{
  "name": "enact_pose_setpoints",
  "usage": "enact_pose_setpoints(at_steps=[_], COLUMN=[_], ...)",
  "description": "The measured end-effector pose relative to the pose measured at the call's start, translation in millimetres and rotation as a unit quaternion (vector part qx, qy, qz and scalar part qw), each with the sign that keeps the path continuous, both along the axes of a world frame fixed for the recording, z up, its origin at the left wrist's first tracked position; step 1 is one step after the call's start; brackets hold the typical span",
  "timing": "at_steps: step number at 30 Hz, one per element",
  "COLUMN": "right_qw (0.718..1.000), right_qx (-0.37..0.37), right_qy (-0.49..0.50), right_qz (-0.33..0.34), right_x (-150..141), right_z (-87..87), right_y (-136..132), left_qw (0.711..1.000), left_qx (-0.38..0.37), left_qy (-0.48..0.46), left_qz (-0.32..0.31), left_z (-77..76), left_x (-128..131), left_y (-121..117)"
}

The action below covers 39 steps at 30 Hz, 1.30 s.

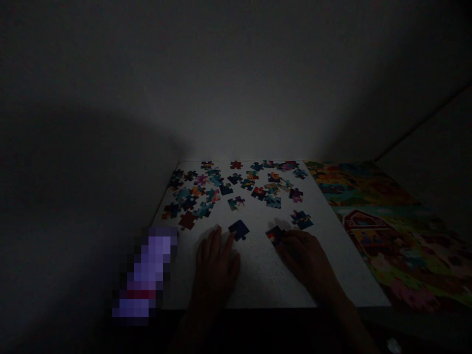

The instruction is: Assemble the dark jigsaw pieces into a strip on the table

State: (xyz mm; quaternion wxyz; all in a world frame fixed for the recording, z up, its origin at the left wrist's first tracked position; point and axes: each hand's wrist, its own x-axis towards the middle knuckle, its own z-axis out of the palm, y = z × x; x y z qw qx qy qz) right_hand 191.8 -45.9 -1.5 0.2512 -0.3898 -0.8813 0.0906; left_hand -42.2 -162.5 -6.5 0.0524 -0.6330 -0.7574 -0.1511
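Observation:
The scene is very dark. My left hand (216, 258) lies flat on a white table (258, 275), fingers stretched out, and a fingertip touches a dark blue puzzle piece (239, 229). My right hand (304, 255) rests on the table to the right. Its fingertips pinch a dark piece with red and blue on it (275, 236). Another blue piece (301, 219) lies just beyond the right hand.
Several loose colourful puzzle pieces (236, 189) are scattered over the far half of the table. A puzzle box lid or picture with a red barn (372, 221) lies along the right side. A blurred purple patch (147, 270) sits at the table's left edge. Walls close in behind.

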Motion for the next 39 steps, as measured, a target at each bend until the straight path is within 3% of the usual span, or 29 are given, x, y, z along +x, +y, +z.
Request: enact_pose_setpoints(at_steps=[3, 7, 12, 19, 21, 26, 32, 35, 39], right_qw=[1.000, 0.997, 0.995, 0.994, 0.994, 0.996, 0.998, 0.997, 0.985], right_qx=[-0.016, -0.047, -0.037, -0.047, -0.057, -0.049, 0.039, 0.018, -0.045], right_qy=[0.000, 0.010, 0.018, -0.012, 0.009, 0.072, -0.005, -0.053, -0.162], right_qz=[0.014, 0.060, 0.091, 0.103, 0.092, 0.002, -0.055, -0.052, -0.028], right_x=[0, 0, 2, 2, 2, 7, 31, 35, 18], right_z=[4.0, 9.3, 7.4, 10.1, 8.1, -2.8, -7.6, -1.8, 19.4], right_y=[-2, -3, -2, -2, -2, 2, 28, 50, 81], left_qw=[1.000, 1.000, 0.998, 0.969, 0.965, 0.976, 0.990, 0.994, 0.996], left_qx=[-0.008, -0.016, 0.011, -0.005, -0.012, 0.019, 0.062, 0.074, 0.072], left_qy=[0.005, 0.001, -0.037, -0.050, -0.039, -0.011, 0.019, 0.005, -0.006], left_qz=[0.016, -0.008, -0.057, -0.241, -0.260, -0.216, -0.123, -0.082, -0.053], left_z=[1.8, 5.5, 8.9, 8.6, 7.5, -4.5, -23.4, -20.1, -9.3], left_x=[5, 13, 13, 10, 11, -3, -45, -49, -42], left_y=[19, 45, 49, 41, 43, 30, 5, 6, 13])
